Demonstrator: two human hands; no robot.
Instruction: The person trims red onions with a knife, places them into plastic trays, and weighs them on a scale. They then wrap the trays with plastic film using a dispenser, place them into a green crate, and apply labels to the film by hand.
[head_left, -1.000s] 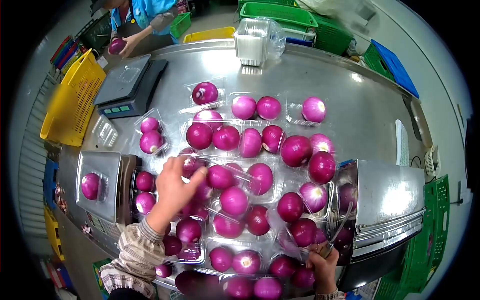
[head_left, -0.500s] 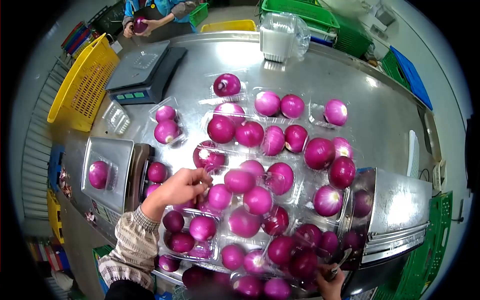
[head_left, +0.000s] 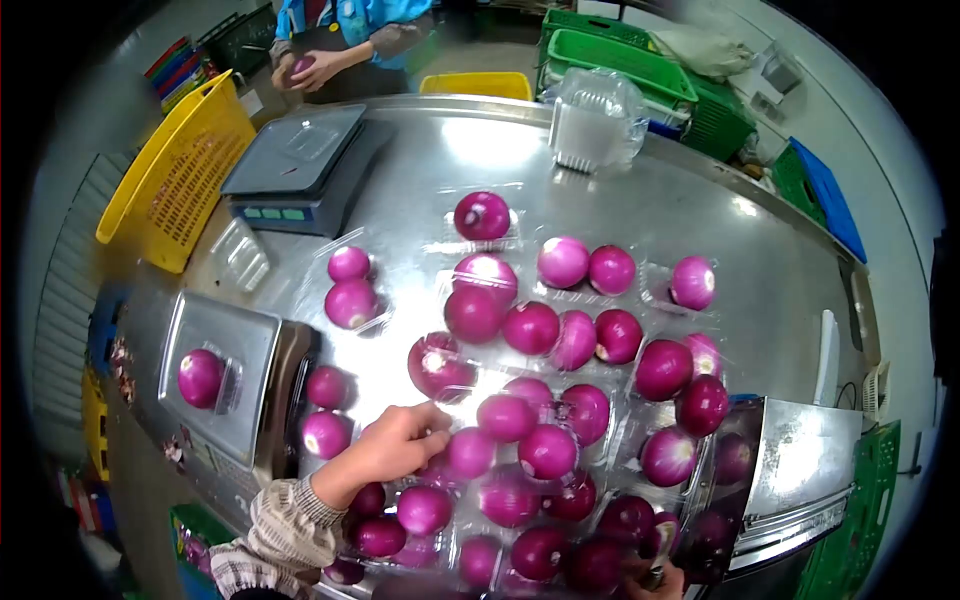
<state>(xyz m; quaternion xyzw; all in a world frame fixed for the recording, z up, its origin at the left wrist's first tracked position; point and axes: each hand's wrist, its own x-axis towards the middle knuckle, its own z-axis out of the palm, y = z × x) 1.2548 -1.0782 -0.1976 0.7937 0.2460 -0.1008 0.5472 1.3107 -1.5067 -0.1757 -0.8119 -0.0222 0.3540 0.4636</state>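
Observation:
My left hand (head_left: pixel 400 445) hangs over the packed red onions, its fingers curled together beside a peeled onion (head_left: pixel 470 453). Whatever is pinched there, perhaps clear plastic, is hidden. At the bottom edge, my right hand (head_left: pixel 660 583) is closed round a small knife (head_left: pixel 657 562), partly blurred, next to a dark onion (head_left: pixel 597 566). Between the hands, several onions sit in clear plastic trays, some stacked on others. A larger onion (head_left: pixel 440 366) lies just beyond my left fingers. Nearer my left wrist, another tray holds a bright onion (head_left: pixel 424 510).
A scale (head_left: pixel 215 375) at left bears one onion (head_left: pixel 201 378); a second scale (head_left: pixel 295 160) stands farther back. Stacked clear trays (head_left: pixel 588 125) are at the far edge. A metal box (head_left: pixel 805 470) stands right. Across the table, a person in blue holds an onion (head_left: pixel 300 66).
My view has tilted up, so the table sits lower in it. My left hand remains by the same onions, its fingers still curled. My right hand stays low with the knife.

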